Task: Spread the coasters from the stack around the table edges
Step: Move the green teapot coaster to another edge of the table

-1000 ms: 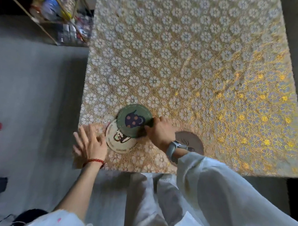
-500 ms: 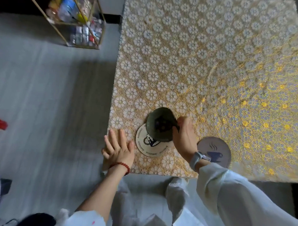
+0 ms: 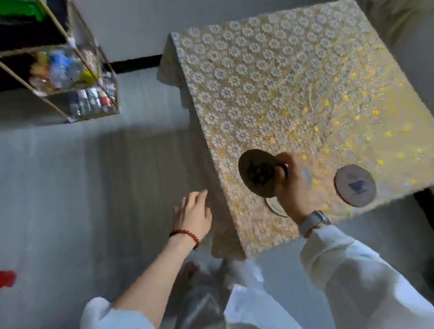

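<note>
On a gold floral tablecloth (image 3: 275,92), right hand (image 3: 292,184) pinching dark coaster (image 3: 257,173), left hand (image 3: 194,212) spread, grey floor (image 3: 62,183)

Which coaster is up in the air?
The dark green coaster, pinched in the right hand. The brown coaster with the blue cup and the pale coaster under the wrist lie flat on the tablecloth.
</note>
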A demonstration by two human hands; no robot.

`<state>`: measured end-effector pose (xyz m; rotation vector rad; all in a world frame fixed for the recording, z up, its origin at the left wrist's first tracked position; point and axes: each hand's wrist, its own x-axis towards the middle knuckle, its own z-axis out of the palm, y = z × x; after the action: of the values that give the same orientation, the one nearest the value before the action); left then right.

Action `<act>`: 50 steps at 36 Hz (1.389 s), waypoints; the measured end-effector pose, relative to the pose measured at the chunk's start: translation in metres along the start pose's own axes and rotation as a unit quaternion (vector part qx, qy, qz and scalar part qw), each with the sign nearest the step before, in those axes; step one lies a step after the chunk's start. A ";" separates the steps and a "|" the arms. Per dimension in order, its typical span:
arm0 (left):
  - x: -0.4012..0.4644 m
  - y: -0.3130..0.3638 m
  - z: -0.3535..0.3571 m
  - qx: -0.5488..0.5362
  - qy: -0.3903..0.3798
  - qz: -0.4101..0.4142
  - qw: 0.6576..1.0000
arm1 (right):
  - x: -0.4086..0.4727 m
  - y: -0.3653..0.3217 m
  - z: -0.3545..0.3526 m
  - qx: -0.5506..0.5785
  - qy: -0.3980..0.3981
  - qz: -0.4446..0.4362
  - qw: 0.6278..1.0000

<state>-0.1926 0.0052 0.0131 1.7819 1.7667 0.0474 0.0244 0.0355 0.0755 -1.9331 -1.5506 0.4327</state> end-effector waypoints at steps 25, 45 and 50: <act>0.232 0.005 -0.158 -0.027 -0.144 0.104 0.984 | 0.130 -0.072 0.103 0.251 0.025 0.286 0.924; 0.359 0.027 -0.125 0.239 -0.220 0.395 0.859 | 0.145 -0.037 0.153 0.036 0.076 0.455 0.887; 0.379 0.029 -0.117 0.286 -0.246 0.468 0.799 | 0.126 -0.059 0.174 -0.069 0.006 0.450 0.890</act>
<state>-0.1791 0.4007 -0.0280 2.6290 0.4094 -0.5490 -0.0917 0.2080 -0.0031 -2.6867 -0.5814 0.6871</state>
